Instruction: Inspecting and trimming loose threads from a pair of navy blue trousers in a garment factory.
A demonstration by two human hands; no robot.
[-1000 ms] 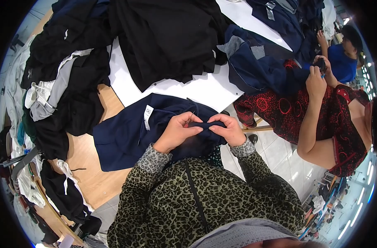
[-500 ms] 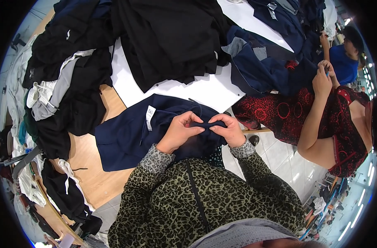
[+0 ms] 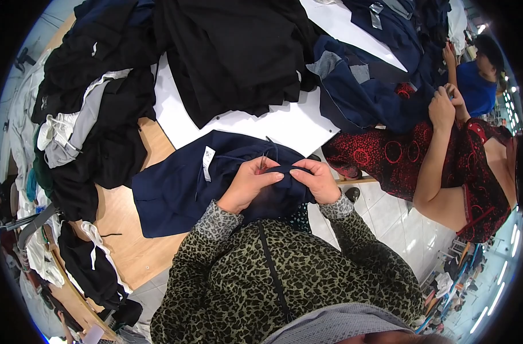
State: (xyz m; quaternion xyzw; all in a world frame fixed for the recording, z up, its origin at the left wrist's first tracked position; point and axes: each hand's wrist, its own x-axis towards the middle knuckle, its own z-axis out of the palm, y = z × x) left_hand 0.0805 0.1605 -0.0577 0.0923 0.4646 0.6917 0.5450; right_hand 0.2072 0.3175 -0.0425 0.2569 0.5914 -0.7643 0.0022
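Note:
A navy garment with a drawstring lies at the table's near edge, a white label on it. My left hand is closed, pinching a narrow folded edge of the garment between thumb and fingers. Close beside it, my right hand pinches the same edge, its thumb and fingertips pressed together. Both hands hold the edge raised toward me. A thin dark pointed thing sticks up by my left fingers; its kind is too small to make out.
Black garments are heaped on a white board ahead. More black, grey and white clothes lie at left on the wooden table. At right, a person in red and black handles navy cloth; another person in blue stands beyond.
My hands stay nearly in place, with the pinched edge shifting slightly and the thin dark thing by my left fingers showing more upright. The neighbouring person's hands have moved a little.

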